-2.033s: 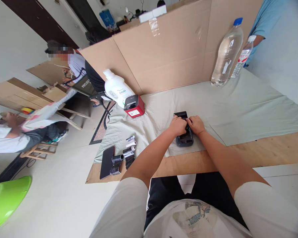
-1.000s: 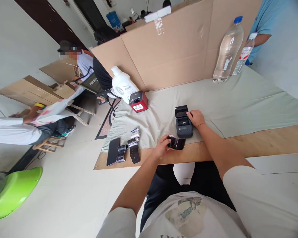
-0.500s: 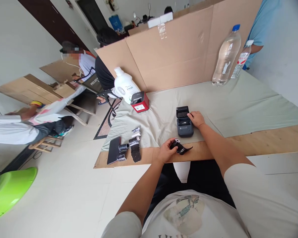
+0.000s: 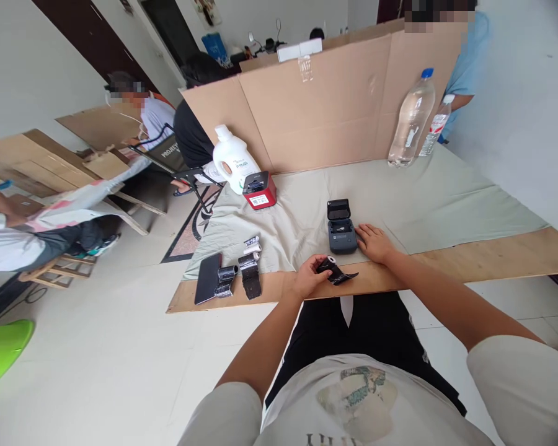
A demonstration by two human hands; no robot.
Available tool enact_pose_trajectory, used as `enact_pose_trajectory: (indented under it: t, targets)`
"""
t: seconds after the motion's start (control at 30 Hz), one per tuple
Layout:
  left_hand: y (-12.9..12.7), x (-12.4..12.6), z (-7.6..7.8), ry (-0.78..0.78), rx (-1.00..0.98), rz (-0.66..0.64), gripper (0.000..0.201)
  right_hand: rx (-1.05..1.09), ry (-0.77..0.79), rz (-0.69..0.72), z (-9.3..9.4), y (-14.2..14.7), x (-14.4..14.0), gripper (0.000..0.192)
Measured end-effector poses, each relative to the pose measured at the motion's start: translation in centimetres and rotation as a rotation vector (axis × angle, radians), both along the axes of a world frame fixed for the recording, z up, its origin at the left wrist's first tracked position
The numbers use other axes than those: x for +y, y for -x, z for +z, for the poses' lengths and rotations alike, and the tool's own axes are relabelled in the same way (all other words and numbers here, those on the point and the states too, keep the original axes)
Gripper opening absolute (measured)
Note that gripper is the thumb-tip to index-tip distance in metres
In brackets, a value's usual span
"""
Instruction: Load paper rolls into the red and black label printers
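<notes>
At the near edge of the bench (image 4: 279,287), the left hand (image 4: 310,276) has its grip clamped on the black paper roll (image 4: 338,274), which looks light and probably slick, best held by its wound part since the loose tail toward four o'clock seems limp and easily creased. At the roll's one o'clock sits the printer (image 4: 342,234), lid raised, likely rigid and best steadied by its sides; at its four o'clock the right hand (image 4: 373,243) lies flat, fingers slightly apart. Fingers hide some of the roll, the printer's bay is too dark to read, and right-fingertip contact I cannot tell.
</notes>
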State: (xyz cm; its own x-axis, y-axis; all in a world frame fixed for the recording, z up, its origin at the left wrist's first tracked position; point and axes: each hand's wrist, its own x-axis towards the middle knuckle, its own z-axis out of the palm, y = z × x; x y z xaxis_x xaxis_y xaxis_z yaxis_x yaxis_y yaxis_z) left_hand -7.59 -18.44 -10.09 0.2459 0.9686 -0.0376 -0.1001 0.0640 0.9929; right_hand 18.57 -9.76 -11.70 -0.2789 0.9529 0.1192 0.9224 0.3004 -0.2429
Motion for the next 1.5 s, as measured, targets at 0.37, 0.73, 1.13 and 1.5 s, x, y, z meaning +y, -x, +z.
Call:
enact_pose_trajectory:
  t: [0.37, 0.73, 1.13, 1.5]
  targets:
    - [-0.1, -0.1, 0.0, 0.004, -0.016, 0.048, 0.049, -0.126, 0.039, -0.077, 0.8, -0.1, -2.5, 0.059]
    - [-0.1, -0.2, -0.3, 0.002, 0.007, 0.043, 0.044, -0.123, 0.059, -0.081, 0.7, -0.4, -3.0, 0.061]
    - [2.7, 0.0, 2.5, -0.062, 0.283, 0.069, 0.036, -0.136, -0.006, -0.083, 0.1, -0.5, -3.0, 0.060]
    - [16.0, 2.5, 4.4, -0.188, 1.112, 0.278, 0.025, -0.092, -0.110, -0.046, -0.9, -0.9, -3.2, 0.060]
